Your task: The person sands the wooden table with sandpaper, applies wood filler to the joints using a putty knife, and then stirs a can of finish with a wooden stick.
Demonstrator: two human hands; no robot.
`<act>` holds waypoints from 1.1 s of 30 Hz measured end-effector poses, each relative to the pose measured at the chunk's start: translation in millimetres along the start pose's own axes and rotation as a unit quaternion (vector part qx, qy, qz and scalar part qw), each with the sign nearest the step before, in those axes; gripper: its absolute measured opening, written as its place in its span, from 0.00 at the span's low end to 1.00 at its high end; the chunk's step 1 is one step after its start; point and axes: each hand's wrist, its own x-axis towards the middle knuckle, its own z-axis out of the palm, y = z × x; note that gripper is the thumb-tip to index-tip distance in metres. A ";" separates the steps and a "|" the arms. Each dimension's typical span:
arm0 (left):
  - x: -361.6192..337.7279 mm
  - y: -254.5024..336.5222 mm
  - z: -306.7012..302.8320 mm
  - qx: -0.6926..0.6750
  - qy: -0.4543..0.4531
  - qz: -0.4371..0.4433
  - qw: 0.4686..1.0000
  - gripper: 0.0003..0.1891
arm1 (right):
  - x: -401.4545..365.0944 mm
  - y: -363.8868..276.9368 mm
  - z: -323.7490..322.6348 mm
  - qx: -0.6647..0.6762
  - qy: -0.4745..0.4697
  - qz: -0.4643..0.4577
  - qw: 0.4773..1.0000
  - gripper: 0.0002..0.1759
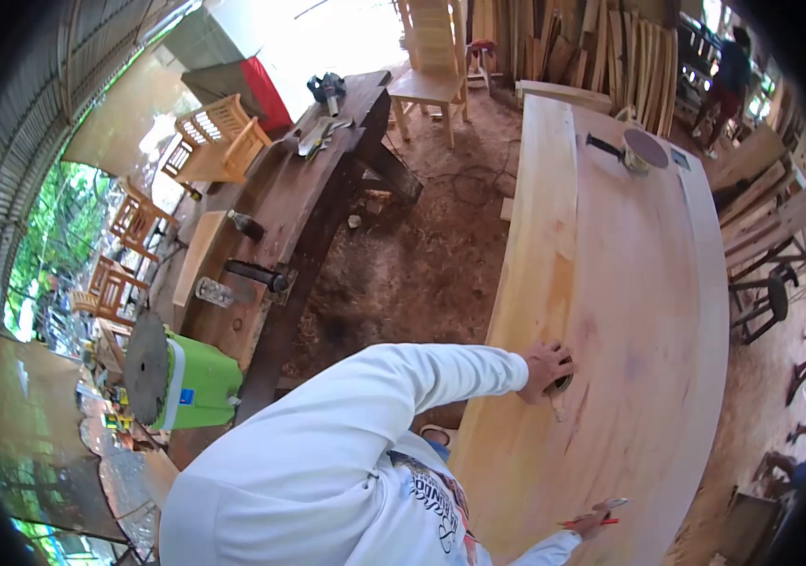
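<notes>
On the wide wooden panel [629,311], the left hand [546,370] covers most of a small dark object [563,381], whose kind, and whether the fingers clamp it, I cannot tell. Near the panel's lower end, the partly hidden right hand [592,522] pinches a thin red stick [608,522]; a blurred pale tip [618,503] shows beside it.

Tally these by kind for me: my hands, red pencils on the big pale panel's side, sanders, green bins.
My hands: left hand, right hand: 2
Red pencil: 1
Sander: 1
Green bin: 1
Total: 5
</notes>
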 end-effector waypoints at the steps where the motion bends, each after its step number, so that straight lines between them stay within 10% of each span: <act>1: -8.7 -6.0 -1.8 -0.027 0.032 0.003 0.999 0.48 | -34.7 -5.7 14.1 0.005 0.003 0.008 1.000 0.24; 11: -240.6 -183.1 -97.9 -0.205 0.294 -0.175 0.917 0.43 | -240.5 -18.9 188.1 -0.064 -0.218 -0.083 0.970 0.15; 17: -395.7 -369.1 -136.9 -0.061 0.376 -0.378 0.843 0.40 | -358.1 -53.7 311.3 -0.143 -0.380 -0.193 0.893 0.26; 33: -526.1 -674.4 -168.3 -0.070 0.318 -0.715 0.618 0.60 | -352.4 -111.9 544.6 -0.244 -0.511 -0.253 0.785 0.30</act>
